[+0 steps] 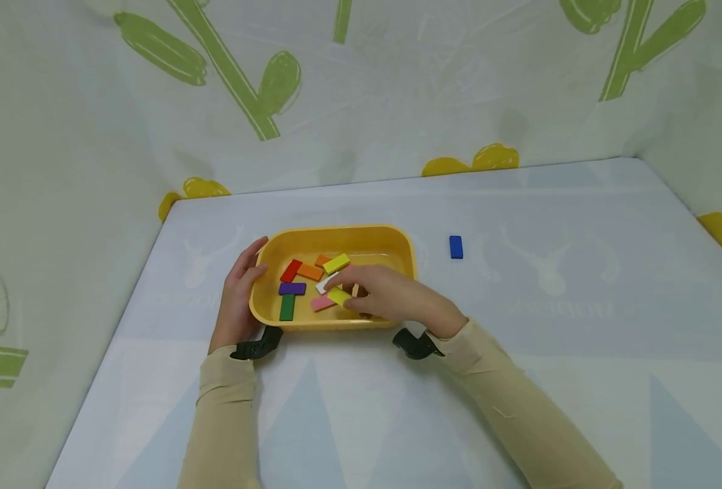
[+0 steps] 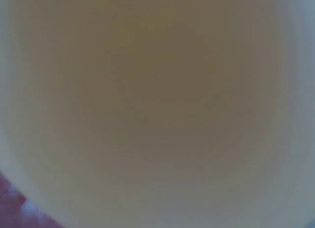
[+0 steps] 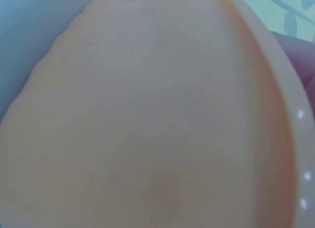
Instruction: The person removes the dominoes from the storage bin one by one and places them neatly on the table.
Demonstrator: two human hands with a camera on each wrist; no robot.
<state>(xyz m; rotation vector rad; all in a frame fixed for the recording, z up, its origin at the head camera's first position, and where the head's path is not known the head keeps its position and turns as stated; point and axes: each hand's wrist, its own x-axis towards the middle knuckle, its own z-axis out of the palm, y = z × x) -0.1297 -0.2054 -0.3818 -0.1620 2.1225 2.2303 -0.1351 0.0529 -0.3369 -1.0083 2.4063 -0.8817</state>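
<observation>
A yellow tray [image 1: 361, 235] sits on the pale blue table and holds several coloured flat blocks: red [image 1: 291, 270], orange [image 1: 310, 272], purple [image 1: 292, 288], green [image 1: 287, 307], pink [image 1: 322, 303] and yellow [image 1: 336, 263]. My left hand [image 1: 238, 292] grips the tray's left rim. My right hand [image 1: 380, 292] reaches into the tray and pinches a yellow block [image 1: 339, 296] by its fingertips. Both wrist views are blurred by the tray wall [image 2: 157, 110] pressed close to the lens.
A single blue block [image 1: 456, 246] lies on the table to the right of the tray. A curtain with green and yellow prints [image 1: 361, 88] walls the table at the back and sides.
</observation>
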